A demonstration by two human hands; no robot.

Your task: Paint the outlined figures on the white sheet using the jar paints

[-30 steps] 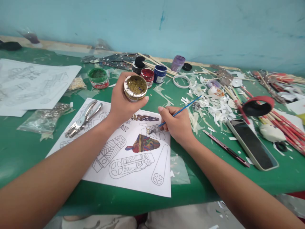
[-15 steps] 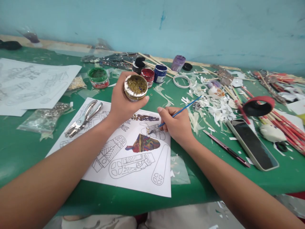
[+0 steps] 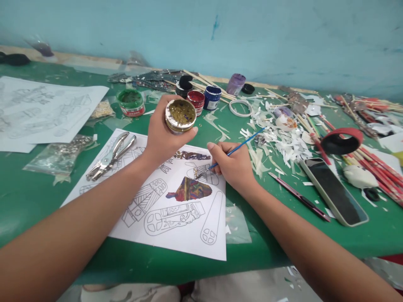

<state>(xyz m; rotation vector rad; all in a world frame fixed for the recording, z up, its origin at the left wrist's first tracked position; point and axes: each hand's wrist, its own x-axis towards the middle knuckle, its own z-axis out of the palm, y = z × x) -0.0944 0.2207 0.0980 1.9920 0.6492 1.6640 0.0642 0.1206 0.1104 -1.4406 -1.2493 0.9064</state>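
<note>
My left hand (image 3: pixel 163 134) is wrapped round an open paint jar (image 3: pixel 180 114) of gold-brown paint, held above the paper with its mouth tipped toward me. Between the fingers of my right hand (image 3: pixel 234 165) is a thin blue paintbrush (image 3: pixel 242 144). Its dark tip meets a small outlined shape at the upper right of the printed sheet (image 3: pixel 176 239), where a little yellow-brown colour shows. Just below, a bell-like shape (image 3: pixel 192 189) is painted in red, blue and gold. Other shapes on the sheet are bare outlines. A metal hole punch (image 3: pixel 111 157) lies on the sheet's left part.
Behind my left hand stand green (image 3: pixel 130 102), red (image 3: pixel 197 101) and blue (image 3: pixel 212 97) paint jars. To the right lie paper scraps (image 3: pixel 292 144), a pink cutter knife (image 3: pixel 299 197), a phone (image 3: pixel 335 191) and a roll of tape (image 3: pixel 341 141). More printed sheets (image 3: pixel 47 109) are at left.
Almost nothing differs. The brush tip has shifted very slightly within the same small shape, while my left hand keeps the jar in about the same place.
</note>
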